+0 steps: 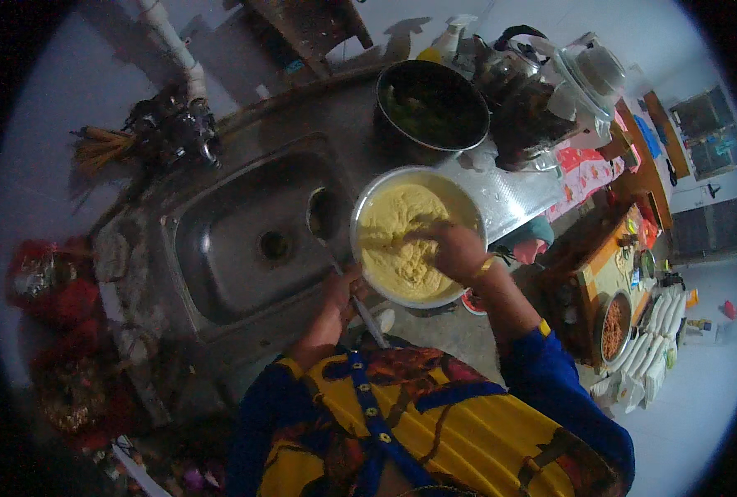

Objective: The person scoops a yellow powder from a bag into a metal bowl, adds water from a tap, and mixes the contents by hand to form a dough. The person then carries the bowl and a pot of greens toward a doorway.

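A large metal basin [373,186] holds thick yellow batter [399,208]. My right hand [458,251] reaches in over the basin's right side, its fingers in the batter and partly hidden by it. On that wrist is a gold-coloured bangle [485,266]. At the basin's lower left, my left hand [338,295] grips the handle of a long metal ladle [323,214]. The ladle's bowl points away from me, over the right end of the stainless-steel sink [238,273]. Whether my left hand also touches the basin's rim, I cannot tell.
Beyond the basin stands a black pot [433,105] with dark green contents. A metal kettle [511,59] and a glass lid [592,71] are behind it. A tap [203,140] rises at the sink's far left. A wooden table [592,292] on the right bears a bowl of reddish-brown pieces [615,326].
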The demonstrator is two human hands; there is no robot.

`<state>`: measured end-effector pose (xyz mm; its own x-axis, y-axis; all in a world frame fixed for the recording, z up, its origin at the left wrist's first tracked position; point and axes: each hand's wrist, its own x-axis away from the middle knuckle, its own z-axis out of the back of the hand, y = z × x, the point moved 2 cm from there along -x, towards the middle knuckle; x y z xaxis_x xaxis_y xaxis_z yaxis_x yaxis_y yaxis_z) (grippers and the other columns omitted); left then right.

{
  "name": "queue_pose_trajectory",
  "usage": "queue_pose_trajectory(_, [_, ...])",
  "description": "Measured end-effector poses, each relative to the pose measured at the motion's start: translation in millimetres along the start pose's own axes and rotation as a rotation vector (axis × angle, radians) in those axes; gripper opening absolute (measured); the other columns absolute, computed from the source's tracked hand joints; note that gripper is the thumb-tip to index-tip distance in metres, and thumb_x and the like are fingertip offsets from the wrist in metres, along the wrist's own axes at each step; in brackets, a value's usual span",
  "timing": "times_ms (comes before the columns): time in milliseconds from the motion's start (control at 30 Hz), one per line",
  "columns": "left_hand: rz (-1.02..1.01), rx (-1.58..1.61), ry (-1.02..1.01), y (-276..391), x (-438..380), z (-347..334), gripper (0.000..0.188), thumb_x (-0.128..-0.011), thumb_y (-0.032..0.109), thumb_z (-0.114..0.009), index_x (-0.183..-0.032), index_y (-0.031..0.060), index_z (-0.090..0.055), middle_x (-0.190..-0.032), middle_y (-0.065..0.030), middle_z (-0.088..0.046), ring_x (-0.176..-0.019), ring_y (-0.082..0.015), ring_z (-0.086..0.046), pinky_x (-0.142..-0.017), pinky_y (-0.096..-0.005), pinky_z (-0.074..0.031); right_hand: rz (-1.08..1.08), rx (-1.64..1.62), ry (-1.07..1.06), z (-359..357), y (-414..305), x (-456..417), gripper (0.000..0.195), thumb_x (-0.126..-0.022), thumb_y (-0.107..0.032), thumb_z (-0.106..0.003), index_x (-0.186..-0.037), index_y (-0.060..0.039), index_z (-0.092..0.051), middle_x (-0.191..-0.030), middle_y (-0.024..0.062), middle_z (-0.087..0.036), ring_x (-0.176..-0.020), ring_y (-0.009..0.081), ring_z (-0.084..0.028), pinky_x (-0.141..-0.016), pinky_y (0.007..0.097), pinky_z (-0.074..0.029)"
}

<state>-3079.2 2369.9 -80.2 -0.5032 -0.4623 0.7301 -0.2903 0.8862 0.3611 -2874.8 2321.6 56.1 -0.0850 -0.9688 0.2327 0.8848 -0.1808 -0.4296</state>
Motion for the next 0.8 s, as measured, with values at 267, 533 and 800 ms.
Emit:
queue_pose_trajectory(267, [-0.068, 0.146, -0.464, 89.2, 40.4, 51.3, 0.037, -0.083, 0.023, -0.056, -0.110, 0.0001, -0.044, -0.079, -0.0030, -0.047, -0.054, -0.0052, -0.038, -0.048, -0.0191, -0.036, -0.059, -0.060, 0.206, 25.7, -26.6, -47.0, 0.026, -0.075, -0.022, -0.056, -0.097, -0.0082, -0.060, -0.094, 0.0138, -0.060, -0.084, 0.0305, -0.058, -0.072, 0.0357, -0.046])
queue_pose_trajectory(533, [-0.176, -0.112, -0.257, 167.6, 110.1, 68.6, 0.046, -0.084, 0.041, -0.045, -0.109, 0.0024, -0.047, -0.069, -0.0019, -0.049, -0.050, -0.0090, -0.043, -0.044, -0.0215, -0.040, 0.472, -0.229, 0.399, 56.6, -220.5, -197.1, 0.031, -0.077, -0.030, -0.056, -0.096, -0.0055, -0.060, -0.093, 0.0175, -0.059, -0.086, 0.0338, -0.057, -0.074, 0.0379, -0.046])
queue_pose_trajectory(800, [-0.175, -0.215, -0.009, 207.4, 135.8, 40.5, 0.033, -0.085, 0.033, -0.043, -0.092, 0.0033, -0.055, -0.059, 0.0016, -0.046, -0.043, -0.0076, -0.039, -0.037, -0.0217, -0.030, 0.204, 0.299, 0.232, 29.6, -302.6, -249.6, 0.018, -0.075, -0.018, -0.055, -0.083, -0.0034, -0.061, -0.083, 0.0178, -0.060, -0.079, 0.0328, -0.059, -0.069, 0.0394, -0.048])
